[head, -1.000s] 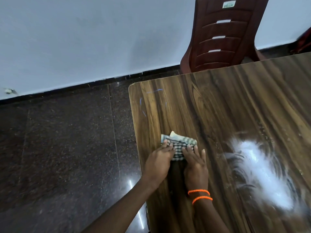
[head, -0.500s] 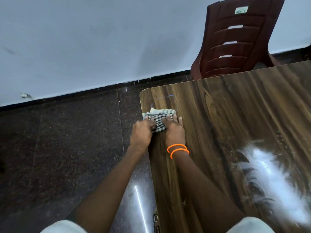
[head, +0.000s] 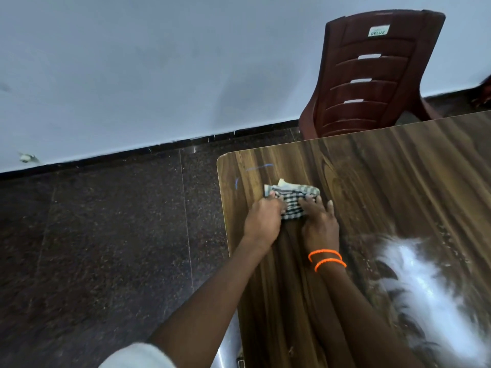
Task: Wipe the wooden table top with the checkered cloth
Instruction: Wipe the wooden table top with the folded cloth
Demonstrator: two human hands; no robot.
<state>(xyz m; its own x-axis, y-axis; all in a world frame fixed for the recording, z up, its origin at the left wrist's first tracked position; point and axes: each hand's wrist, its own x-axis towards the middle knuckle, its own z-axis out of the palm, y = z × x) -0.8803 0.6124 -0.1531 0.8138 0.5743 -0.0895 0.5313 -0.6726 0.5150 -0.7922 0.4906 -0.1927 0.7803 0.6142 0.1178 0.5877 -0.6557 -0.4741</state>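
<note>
A folded black-and-white checkered cloth [head: 291, 199] lies on the wooden table top [head: 385, 187], near its far left corner. My left hand [head: 263, 221] presses on the cloth's left part, fingers curled onto it. My right hand [head: 320, 224], with two orange bands at the wrist, lies flat on the cloth's right part. Both hands cover the near half of the cloth. Faint blue marks [head: 259, 168] show on the wood just beyond the cloth.
A dark red plastic chair [head: 372, 75] stands against the table's far edge. The table's left edge [head: 225, 235] drops to a dark stone floor [head: 106, 248]. A bright light glare [head: 425, 288] reflects off the table at the right. A pale wall rises behind.
Both hands pushed the cloth away toward the far left corner, then drew it back a little to the right. The view shifted as my head moved.
</note>
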